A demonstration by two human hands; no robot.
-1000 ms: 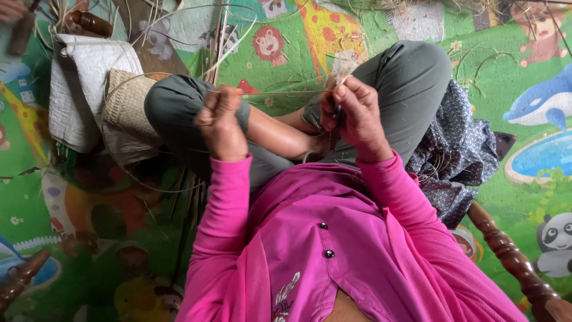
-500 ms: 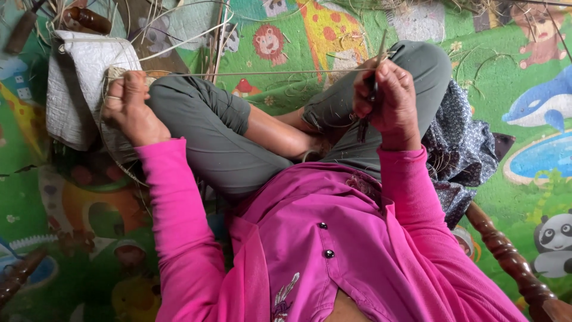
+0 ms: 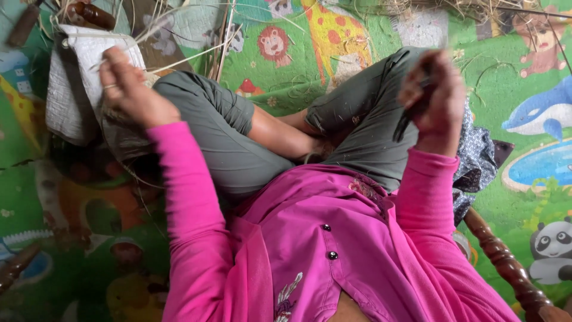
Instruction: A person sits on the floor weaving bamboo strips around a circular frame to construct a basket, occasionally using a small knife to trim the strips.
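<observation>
I sit cross-legged in grey trousers (image 3: 226,137) and a pink top on a colourful play mat (image 3: 298,42). My left hand (image 3: 128,89) is stretched out to the left over a white padded cloth (image 3: 71,89). Its fingers are curled at a thin pale straw strand (image 3: 179,59). My right hand (image 3: 432,98) is raised above my right knee. It is blurred and closed around a thin dark bundle of strands (image 3: 411,116) that hangs below the fingers. A woven straw piece (image 3: 119,140) lies partly hidden under my left wrist.
Loose straw (image 3: 417,7) is scattered along the top of the mat. A brown bottle-like thing (image 3: 89,15) lies top left. A blue patterned cloth (image 3: 476,161) sits by my right knee. A turned wooden leg (image 3: 506,262) crosses the bottom right.
My left hand swung from beside the right hand out to the left, over the white cloth. My right hand rose and drifted right with the dark strands.
</observation>
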